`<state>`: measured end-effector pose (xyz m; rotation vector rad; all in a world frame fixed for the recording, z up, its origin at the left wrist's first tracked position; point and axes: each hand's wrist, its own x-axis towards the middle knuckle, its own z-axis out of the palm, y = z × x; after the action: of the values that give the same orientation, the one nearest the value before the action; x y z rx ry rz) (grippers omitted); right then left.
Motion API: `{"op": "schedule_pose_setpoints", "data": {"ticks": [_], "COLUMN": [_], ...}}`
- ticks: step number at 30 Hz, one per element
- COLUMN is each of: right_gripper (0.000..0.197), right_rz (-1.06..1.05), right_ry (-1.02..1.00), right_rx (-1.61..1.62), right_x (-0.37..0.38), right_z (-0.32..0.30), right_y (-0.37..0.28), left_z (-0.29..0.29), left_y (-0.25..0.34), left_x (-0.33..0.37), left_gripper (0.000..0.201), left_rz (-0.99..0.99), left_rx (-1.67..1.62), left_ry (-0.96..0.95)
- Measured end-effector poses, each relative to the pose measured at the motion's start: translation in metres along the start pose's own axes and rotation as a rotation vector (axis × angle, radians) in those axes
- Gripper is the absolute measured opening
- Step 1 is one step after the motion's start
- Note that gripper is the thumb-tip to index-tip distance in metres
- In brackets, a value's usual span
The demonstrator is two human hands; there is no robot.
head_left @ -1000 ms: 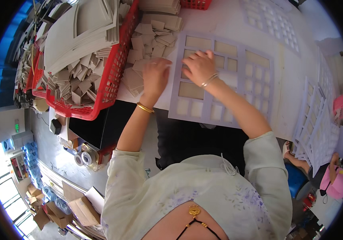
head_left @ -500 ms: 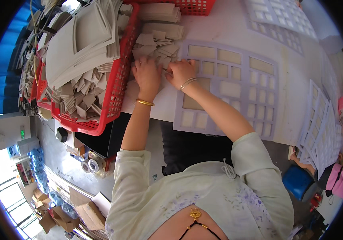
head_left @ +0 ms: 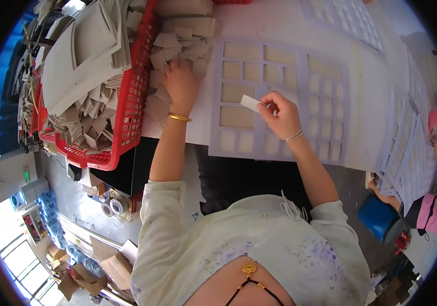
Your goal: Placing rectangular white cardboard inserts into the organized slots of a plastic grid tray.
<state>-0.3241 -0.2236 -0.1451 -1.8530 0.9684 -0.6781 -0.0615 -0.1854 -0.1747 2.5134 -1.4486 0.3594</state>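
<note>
1. My right hand (head_left: 282,113) pinches a small pale card piece (head_left: 250,103) between thumb and fingertips, the fingers pressed together on its edge.
2. That card piece hangs just above the cut-out sheet (head_left: 279,99), over its left half, near one of the larger rectangular openings.
3. The cut-out sheet lies flat on the white table (head_left: 366,102), a pale lilac grid of windows with tan card showing in them: bigger windows toward the left, smaller ones toward the right.
4. My left hand (head_left: 180,84) rests palm down on the loose pile of tan card pieces (head_left: 177,48) just left of the cut-out sheet. Its fingers are curled into the pile; I cannot tell whether they grip a piece.
5. A gold bangle (head_left: 179,117) sits on my left wrist, a thin silver bracelet (head_left: 293,135) on my right.
6. Left of the cut-out sheet, past the pile, stands a red basket (head_left: 126,117) heaped with cardboard sheets and offcuts.
7. Right of the cut-out sheet, at the table's far edge, more cut-out sheets (head_left: 407,148) are stacked, and another person in pink (head_left: 435,209) sits beside them.
</note>
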Motion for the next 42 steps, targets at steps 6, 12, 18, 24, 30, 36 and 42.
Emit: {"op": "schedule_pose_setpoints", "data": {"ticks": [6, 12, 18, 24, 30, 36, 42], "right_gripper": [0.011, 0.009, 0.006, 0.01, 0.011, 0.015, 0.017], "right_rz": [0.049, 0.023, -0.005, -0.263, -0.333, -0.217, -0.305], "right_ry": [0.025, -0.157, -0.21, -0.297, -0.526, -0.45, -0.373], "right_rx": [0.108, 0.074, -0.005, -0.266, -0.296, -0.4, -0.342], "right_x": [-0.04, -0.065, -0.062, -0.035, -0.024, -0.034, -0.043], "right_z": [-0.004, 0.006, 0.006, 0.008, 0.023, 0.03, 0.031], "right_y": [0.007, 0.006, 0.0, -0.002, 0.007, 0.007, 0.013], "left_z": [0.011, -0.02, -0.069, -0.078, -0.075, -0.059, -0.055], "left_y": [-0.01, -0.005, -0.006, -0.012, 0.0, 0.004, 0.006], "left_x": [-0.003, -0.042, -0.109, -0.118, -0.118, -0.118, -0.117], "left_gripper": [0.026, 0.018, 0.016, 0.02, 0.023, 0.019, 0.017], "left_rz": [0.016, -0.011, 0.044, 0.147, 0.219, 0.26, 0.332], "left_rx": [-0.345, -0.871, -1.032, -1.045, -0.938, -0.923, -0.9], "left_ry": [0.018, -0.032, -0.407, -0.625, -0.617, -0.543, -0.518]}}
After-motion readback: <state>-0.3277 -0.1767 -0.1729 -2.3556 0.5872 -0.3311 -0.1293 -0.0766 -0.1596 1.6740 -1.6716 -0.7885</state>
